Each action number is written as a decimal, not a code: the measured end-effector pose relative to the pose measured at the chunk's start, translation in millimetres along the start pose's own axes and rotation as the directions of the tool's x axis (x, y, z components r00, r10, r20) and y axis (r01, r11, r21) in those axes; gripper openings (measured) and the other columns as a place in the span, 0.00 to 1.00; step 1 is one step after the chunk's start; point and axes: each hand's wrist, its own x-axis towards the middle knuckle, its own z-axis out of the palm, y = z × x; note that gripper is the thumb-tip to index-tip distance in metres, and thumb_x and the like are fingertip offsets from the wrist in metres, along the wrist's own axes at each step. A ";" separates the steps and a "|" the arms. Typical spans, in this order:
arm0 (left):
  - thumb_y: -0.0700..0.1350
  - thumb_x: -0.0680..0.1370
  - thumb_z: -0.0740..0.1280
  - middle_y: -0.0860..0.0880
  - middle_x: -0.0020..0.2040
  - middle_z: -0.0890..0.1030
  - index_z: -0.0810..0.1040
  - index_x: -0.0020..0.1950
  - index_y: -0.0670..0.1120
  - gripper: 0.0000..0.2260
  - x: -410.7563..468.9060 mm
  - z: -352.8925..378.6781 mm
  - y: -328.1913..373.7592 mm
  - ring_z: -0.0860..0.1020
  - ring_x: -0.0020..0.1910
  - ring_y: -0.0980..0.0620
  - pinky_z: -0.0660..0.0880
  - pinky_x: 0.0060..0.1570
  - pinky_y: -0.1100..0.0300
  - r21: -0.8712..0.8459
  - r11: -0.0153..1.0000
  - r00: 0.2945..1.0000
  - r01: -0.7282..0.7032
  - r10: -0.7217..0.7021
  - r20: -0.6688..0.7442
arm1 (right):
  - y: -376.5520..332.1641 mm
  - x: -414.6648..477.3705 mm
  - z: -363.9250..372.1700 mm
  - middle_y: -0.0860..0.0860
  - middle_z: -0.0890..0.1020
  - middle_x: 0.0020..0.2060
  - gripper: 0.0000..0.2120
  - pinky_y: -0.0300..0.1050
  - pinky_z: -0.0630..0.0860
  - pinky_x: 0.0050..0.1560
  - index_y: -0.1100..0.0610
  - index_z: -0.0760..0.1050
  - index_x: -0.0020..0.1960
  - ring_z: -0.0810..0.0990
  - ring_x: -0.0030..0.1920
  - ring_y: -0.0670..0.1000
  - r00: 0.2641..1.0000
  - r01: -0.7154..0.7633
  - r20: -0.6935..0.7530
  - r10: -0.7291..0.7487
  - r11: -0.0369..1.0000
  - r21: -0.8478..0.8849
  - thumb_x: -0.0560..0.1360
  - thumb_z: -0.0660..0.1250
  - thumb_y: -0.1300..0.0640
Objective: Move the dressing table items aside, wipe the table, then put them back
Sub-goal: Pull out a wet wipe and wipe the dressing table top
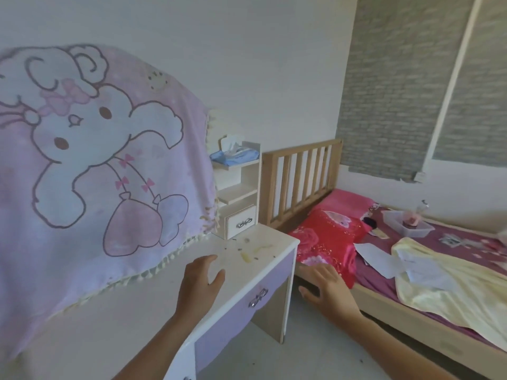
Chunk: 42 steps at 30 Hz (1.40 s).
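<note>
Left hand [203, 275]: extended forward, back of hand up, fingers loosely bent and slightly apart, thumb out to the right, nothing held. Right hand [326, 286]: extended forward, back of hand up, fingers straight and spread, thumb out to the left, nothing held. Both forearms bare, left forearm [164, 338] and right forearm [384, 338] entering from the lower edge and set well apart.

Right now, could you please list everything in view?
dressing table: one, white and lilac, left.
blanket: one, pink, draped behind tabletop.
shelf unit: one, cream, tabletop's far corner.
wipes pack: one, blue, top shelf.
smears: several, yellowish, tabletop.
bed: one, wooden, right of table.
pillows: two, pink and red, bed's head.
tray: one, clear, on bed.
sheet: one, pale yellow, on bed.
papers: several, white, on bed.
left grip: one, bare, open over tabletop.
right grip: one, bare, open beside table's edge.
</note>
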 end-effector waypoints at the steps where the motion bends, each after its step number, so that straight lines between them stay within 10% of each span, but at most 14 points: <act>1: 0.44 0.77 0.65 0.48 0.64 0.74 0.72 0.65 0.43 0.17 15.0 9.7 5.9 0.67 0.66 0.49 0.67 0.61 0.58 0.005 1.000 1.000 -0.001 0.001 -0.009 | 11.8 12.5 0.2 0.53 0.80 0.56 0.20 0.51 0.73 0.57 0.54 0.75 0.62 0.75 0.59 0.55 0.998 0.056 0.009 -0.056 0.998 -0.033 0.72 0.64 0.49; 8: 0.42 0.77 0.65 0.47 0.63 0.75 0.72 0.64 0.42 0.16 99.3 70.0 32.2 0.68 0.64 0.49 0.64 0.60 0.61 -0.041 0.999 0.996 0.032 -0.036 -0.084 | 66.7 125.2 -6.7 0.48 0.83 0.41 0.18 0.46 0.80 0.37 0.55 0.80 0.50 0.82 0.44 0.52 0.971 0.215 -0.099 -0.220 0.975 -0.057 0.65 0.66 0.47; 20: 0.42 0.76 0.67 0.48 0.59 0.76 0.74 0.62 0.43 0.15 239.6 122.9 -20.1 0.72 0.61 0.46 0.71 0.60 0.51 -0.047 0.995 0.981 0.091 -0.098 -0.165 | 107.1 295.9 55.2 0.53 0.79 0.56 0.16 0.50 0.69 0.61 0.56 0.76 0.59 0.74 0.59 0.55 0.949 0.313 -0.043 -0.313 0.950 -0.009 0.73 0.67 0.53; 38: 0.56 0.70 0.55 0.46 0.53 0.79 0.79 0.54 0.41 0.25 397.3 208.4 -56.4 0.68 0.55 0.51 0.66 0.55 0.61 0.250 0.968 0.947 -0.032 0.109 -0.302 | 206.9 471.1 130.7 0.50 0.83 0.43 0.18 0.42 0.74 0.47 0.56 0.80 0.47 0.83 0.44 0.52 0.943 0.329 -0.071 -0.324 0.941 0.081 0.58 0.79 0.61; 42: 0.56 0.70 0.54 0.45 0.55 0.78 0.79 0.55 0.42 0.25 420.1 223.1 -50.1 0.65 0.56 0.54 0.64 0.58 0.60 0.286 0.958 0.937 0.021 0.081 -0.340 | 221.9 502.0 147.5 0.49 0.83 0.46 0.15 0.53 0.81 0.46 0.55 0.80 0.51 0.82 0.48 0.52 0.947 0.318 -0.094 -0.306 0.934 0.161 0.65 0.73 0.55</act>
